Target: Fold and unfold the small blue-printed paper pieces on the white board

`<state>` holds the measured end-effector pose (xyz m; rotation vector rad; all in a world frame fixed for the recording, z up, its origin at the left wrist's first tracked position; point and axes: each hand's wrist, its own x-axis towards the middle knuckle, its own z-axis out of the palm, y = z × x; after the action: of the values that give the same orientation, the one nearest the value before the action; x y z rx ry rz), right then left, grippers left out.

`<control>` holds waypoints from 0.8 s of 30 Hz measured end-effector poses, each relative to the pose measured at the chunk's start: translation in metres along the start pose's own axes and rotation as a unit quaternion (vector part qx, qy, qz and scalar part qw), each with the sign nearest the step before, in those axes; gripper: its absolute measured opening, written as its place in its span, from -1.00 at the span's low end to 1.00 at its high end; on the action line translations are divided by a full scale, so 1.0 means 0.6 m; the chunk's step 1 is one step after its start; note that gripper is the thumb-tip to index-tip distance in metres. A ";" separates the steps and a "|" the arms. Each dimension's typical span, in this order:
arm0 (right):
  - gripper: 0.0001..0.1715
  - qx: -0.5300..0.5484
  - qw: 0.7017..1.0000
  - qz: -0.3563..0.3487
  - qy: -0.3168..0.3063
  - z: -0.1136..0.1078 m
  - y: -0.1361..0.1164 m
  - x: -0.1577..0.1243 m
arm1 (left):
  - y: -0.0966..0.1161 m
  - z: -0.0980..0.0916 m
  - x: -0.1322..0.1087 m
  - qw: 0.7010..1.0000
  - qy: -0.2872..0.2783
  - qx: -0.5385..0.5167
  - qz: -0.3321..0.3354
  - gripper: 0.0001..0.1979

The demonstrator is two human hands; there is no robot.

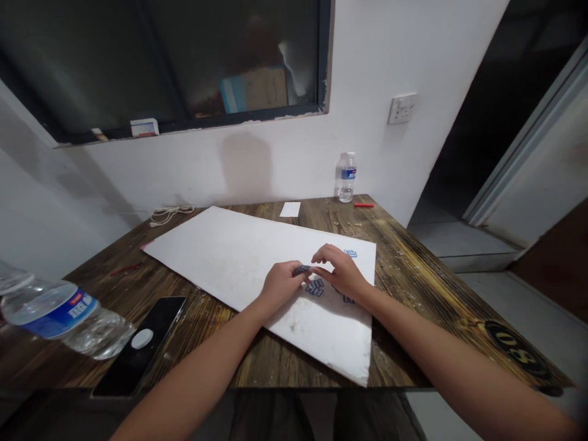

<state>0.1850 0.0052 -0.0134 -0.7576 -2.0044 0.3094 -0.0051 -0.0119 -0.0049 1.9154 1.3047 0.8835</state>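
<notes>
Pinched between the thumb and fingers of my left hand [281, 283] is a small dark grey-blue piece [302, 269], too small to name exactly. My right hand [342, 271] is just to its right, thumb tip at the piece's edge and curved fingers apart above it. Both hands are over a white board [229, 251] lying slantwise on the table. Beneath them, a group of small blue-outlined pieces [315, 288] rests on the board. More such pieces [350, 253] lie beyond my right hand, and others [348, 299] are partly hidden by its wrist.
A large plastic bottle [68, 312] lies at the left beside a phone [142, 349] with a white disc [142, 339] on it. Toward the wall are a white cable [169, 213], a white card [290, 209], an upright water bottle [348, 177] and a red pen-like object [364, 205].
</notes>
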 end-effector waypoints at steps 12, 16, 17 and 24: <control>-0.87 -0.009 0.999 0.013 0.036 -0.001 -0.001 0.003 | 0.008 0.002 -0.002 0.999 -0.021 0.004 0.038 -0.66; -0.87 -0.008 0.998 0.027 0.048 -0.001 -0.002 0.003 | 0.012 -0.001 -0.002 0.999 0.000 0.004 0.045 -0.64; -0.87 -0.007 0.998 0.030 0.051 -0.002 -0.002 0.003 | 0.013 -0.002 -0.002 0.999 0.005 0.006 0.045 -0.64; -0.84 -0.014 0.997 0.043 0.062 -0.006 -0.005 0.003 | 0.010 -0.001 0.001 0.999 0.037 -0.007 0.013 -0.68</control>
<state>0.1860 0.0035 -0.0088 -0.8608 -1.8670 0.2790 -0.0026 -0.0130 0.0003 1.9077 1.3159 0.9829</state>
